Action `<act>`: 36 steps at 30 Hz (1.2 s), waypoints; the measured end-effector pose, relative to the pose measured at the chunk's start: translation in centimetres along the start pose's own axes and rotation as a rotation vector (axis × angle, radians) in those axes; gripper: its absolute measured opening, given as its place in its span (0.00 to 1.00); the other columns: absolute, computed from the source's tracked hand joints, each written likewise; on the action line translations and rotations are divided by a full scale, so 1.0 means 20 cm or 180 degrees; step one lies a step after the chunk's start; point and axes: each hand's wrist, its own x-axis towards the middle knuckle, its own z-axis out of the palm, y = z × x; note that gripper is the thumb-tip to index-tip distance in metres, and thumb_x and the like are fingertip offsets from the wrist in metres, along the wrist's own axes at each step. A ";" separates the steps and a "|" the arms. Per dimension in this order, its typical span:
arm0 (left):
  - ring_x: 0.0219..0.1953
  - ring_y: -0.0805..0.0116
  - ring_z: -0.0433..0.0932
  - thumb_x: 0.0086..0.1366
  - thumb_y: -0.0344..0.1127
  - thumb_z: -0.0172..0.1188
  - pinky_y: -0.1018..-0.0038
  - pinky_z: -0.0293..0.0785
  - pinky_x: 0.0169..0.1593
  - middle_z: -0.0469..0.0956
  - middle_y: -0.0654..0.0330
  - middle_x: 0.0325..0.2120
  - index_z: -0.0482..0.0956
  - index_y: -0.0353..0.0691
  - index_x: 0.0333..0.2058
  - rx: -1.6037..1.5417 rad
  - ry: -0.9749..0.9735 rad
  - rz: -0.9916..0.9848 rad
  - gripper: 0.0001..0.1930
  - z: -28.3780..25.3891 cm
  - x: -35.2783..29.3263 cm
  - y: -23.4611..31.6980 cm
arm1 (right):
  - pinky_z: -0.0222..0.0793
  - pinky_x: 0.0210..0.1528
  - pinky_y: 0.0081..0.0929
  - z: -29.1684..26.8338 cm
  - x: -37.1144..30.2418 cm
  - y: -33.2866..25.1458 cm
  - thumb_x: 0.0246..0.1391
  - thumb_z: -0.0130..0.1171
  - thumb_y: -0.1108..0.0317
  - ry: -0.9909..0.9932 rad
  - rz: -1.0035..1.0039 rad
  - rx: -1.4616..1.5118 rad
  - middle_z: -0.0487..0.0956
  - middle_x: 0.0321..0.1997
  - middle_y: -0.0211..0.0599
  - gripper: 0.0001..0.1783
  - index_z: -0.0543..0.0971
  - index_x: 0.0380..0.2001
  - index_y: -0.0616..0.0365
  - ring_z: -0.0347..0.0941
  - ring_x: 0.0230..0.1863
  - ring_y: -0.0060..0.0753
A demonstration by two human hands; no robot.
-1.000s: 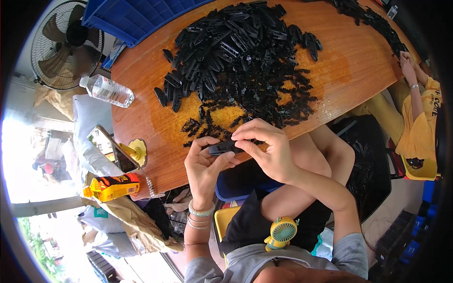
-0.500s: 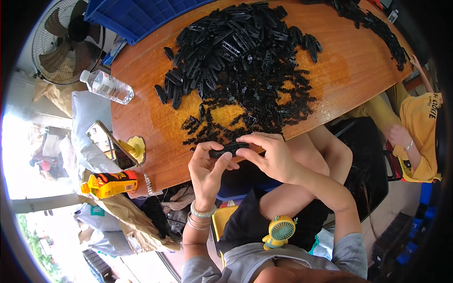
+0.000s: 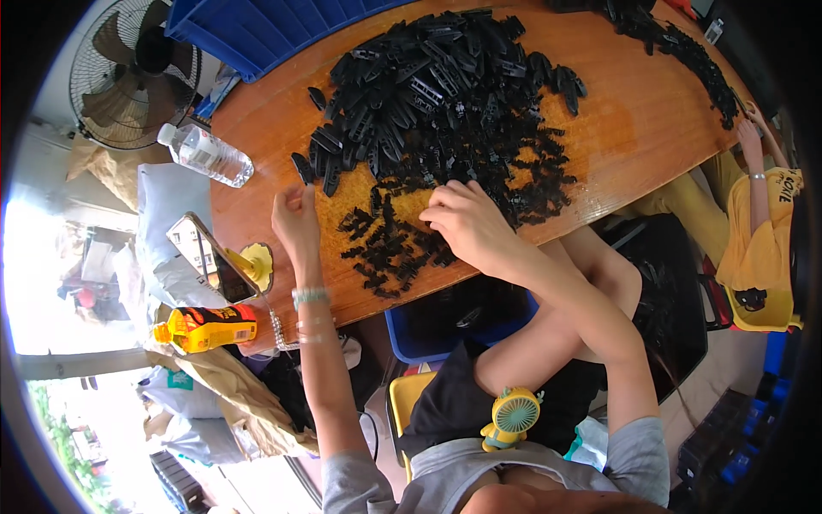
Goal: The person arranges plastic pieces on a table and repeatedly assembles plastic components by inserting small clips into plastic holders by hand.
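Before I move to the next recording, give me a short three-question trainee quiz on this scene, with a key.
1. Multiple choice: which is nearest the left hand?
A) the large fan
B) the long black pieces
C) the blue crate

2. True or false: the right hand is over the blue tub below the table edge.

3. Short answer: what colour is the body of the small fan near the person's lap?

Key: 1: B. 2: False; it is over the table, at the small black parts. 3: Yellow.

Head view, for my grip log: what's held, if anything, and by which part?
Cannot be told: the left hand and right hand could each hide something small.
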 end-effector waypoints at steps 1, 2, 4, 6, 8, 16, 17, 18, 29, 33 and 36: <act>0.29 0.68 0.77 0.58 0.36 0.63 0.73 0.74 0.34 0.79 0.56 0.26 0.77 0.30 0.36 -0.0004 0.0005 0.0023 0.14 0.05 0.06 -0.03 | 0.61 0.42 0.34 0.03 0.02 0.03 0.46 0.56 0.78 -0.0268 -0.0061 -0.0304 0.73 0.29 0.35 0.03 0.78 0.23 0.59 0.69 0.36 0.35; 0.29 0.65 0.78 0.55 0.40 0.65 0.70 0.73 0.35 0.79 0.55 0.26 0.78 0.30 0.35 0.0423 0.0118 0.0064 0.17 0.07 0.11 -0.05 | 0.59 0.44 0.33 0.05 0.04 0.04 0.46 0.56 0.78 -0.0545 -0.0128 -0.0596 0.72 0.30 0.35 0.04 0.78 0.23 0.58 0.68 0.38 0.35; 0.30 0.58 0.78 0.49 0.46 0.68 0.67 0.72 0.36 0.79 0.53 0.25 0.79 0.31 0.32 0.0846 0.0259 -0.0049 0.21 0.09 0.15 -0.06 | 0.61 0.43 0.34 0.07 0.07 0.07 0.45 0.56 0.78 -0.0455 -0.0211 -0.0641 0.72 0.29 0.36 0.03 0.78 0.24 0.58 0.68 0.37 0.36; 0.30 0.60 0.78 0.50 0.45 0.68 0.68 0.72 0.37 0.79 0.53 0.25 0.79 0.30 0.32 0.0882 0.0126 -0.0248 0.21 0.07 0.19 -0.05 | 0.62 0.42 0.34 0.06 0.07 0.08 0.45 0.57 0.78 -0.0373 -0.0276 -0.0692 0.72 0.29 0.36 0.03 0.77 0.25 0.59 0.69 0.36 0.38; 0.29 0.62 0.78 0.50 0.44 0.67 0.69 0.72 0.37 0.79 0.54 0.24 0.78 0.29 0.32 0.0931 0.0000 -0.0472 0.20 0.04 0.20 -0.05 | 0.67 0.36 0.28 0.02 0.09 0.06 0.49 0.56 0.79 0.0521 0.0018 0.0675 0.74 0.30 0.35 0.04 0.78 0.30 0.61 0.71 0.33 0.32; 0.31 0.60 0.79 0.62 0.23 0.49 0.71 0.77 0.36 0.76 0.41 0.35 0.62 0.29 0.48 -0.2667 -0.1477 -0.0903 0.15 -0.09 -0.32 0.43 | 0.73 0.33 0.16 -0.19 0.00 -0.03 0.55 0.54 0.79 0.0412 0.1771 0.3463 0.80 0.35 0.39 0.08 0.77 0.38 0.71 0.79 0.37 0.27; 0.32 0.57 0.79 0.63 0.23 0.47 0.68 0.78 0.37 0.75 0.40 0.36 0.61 0.29 0.48 -0.2939 -0.1876 -0.1110 0.14 -0.10 -0.37 0.42 | 0.73 0.33 0.16 -0.19 -0.01 -0.04 0.55 0.54 0.79 0.0399 0.1771 0.3481 0.80 0.35 0.39 0.08 0.77 0.38 0.71 0.79 0.37 0.27; 0.33 0.54 0.79 0.65 0.24 0.45 0.66 0.79 0.37 0.75 0.38 0.38 0.61 0.29 0.49 -0.3209 -0.2283 -0.1319 0.14 -0.09 -0.42 0.41 | 0.73 0.34 0.16 -0.19 -0.03 -0.06 0.55 0.54 0.78 0.0365 0.1726 0.3523 0.80 0.34 0.39 0.08 0.78 0.37 0.70 0.79 0.36 0.26; 0.39 0.57 0.79 0.59 0.18 0.54 0.65 0.78 0.45 0.76 0.43 0.39 0.64 0.28 0.50 -0.3457 -0.2403 -0.1375 0.20 -0.05 -0.64 0.53 | 0.71 0.38 0.16 -0.19 -0.15 -0.17 0.52 0.57 0.80 0.0658 0.1510 0.2891 0.77 0.34 0.34 0.08 0.79 0.37 0.68 0.74 0.36 0.21; 0.39 0.67 0.78 0.59 0.18 0.54 0.71 0.77 0.45 0.77 0.51 0.36 0.58 0.29 0.57 -0.2916 -0.2489 -0.1311 0.27 -0.06 -0.65 0.51 | 0.71 0.38 0.15 -0.18 -0.17 -0.19 0.52 0.57 0.80 0.0683 0.1400 0.2632 0.78 0.34 0.36 0.07 0.80 0.35 0.66 0.74 0.35 0.21; 0.36 0.73 0.78 0.65 0.24 0.49 0.77 0.76 0.40 0.77 0.57 0.35 0.65 0.30 0.53 -0.2899 -0.2044 -0.1392 0.17 -0.06 -0.68 0.54 | 0.72 0.37 0.16 -0.16 -0.19 -0.23 0.52 0.58 0.78 0.0616 0.1476 0.2521 0.79 0.33 0.36 0.06 0.79 0.34 0.66 0.75 0.34 0.20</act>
